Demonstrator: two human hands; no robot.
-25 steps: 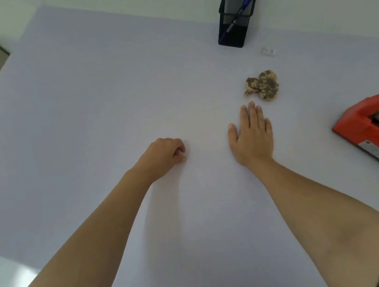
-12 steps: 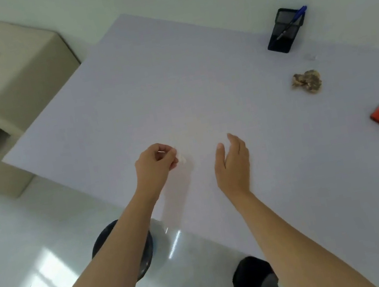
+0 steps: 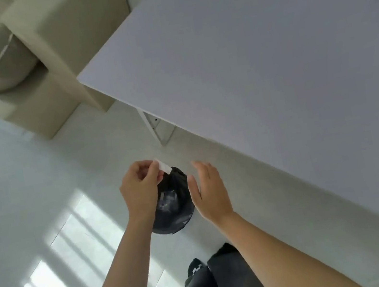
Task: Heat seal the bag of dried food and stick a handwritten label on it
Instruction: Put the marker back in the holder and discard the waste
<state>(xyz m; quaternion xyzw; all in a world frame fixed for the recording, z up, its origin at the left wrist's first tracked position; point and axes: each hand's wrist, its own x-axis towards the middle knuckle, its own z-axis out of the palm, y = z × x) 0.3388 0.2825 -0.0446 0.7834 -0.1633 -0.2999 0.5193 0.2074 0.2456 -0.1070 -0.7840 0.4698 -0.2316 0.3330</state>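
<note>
White table (image 3: 268,53), pale floor (image 3: 26,184); left hand (image 3: 141,192) pinches paper strip (image 3: 165,167).

Nothing in the view can be read: no text, brand, number or sign. The small white strip (image 3: 165,167), pinched in the left hand (image 3: 141,192) and sticking out at about one o'clock from it, has a plain face, and any marks on it are too small and blurred to make out.
</note>
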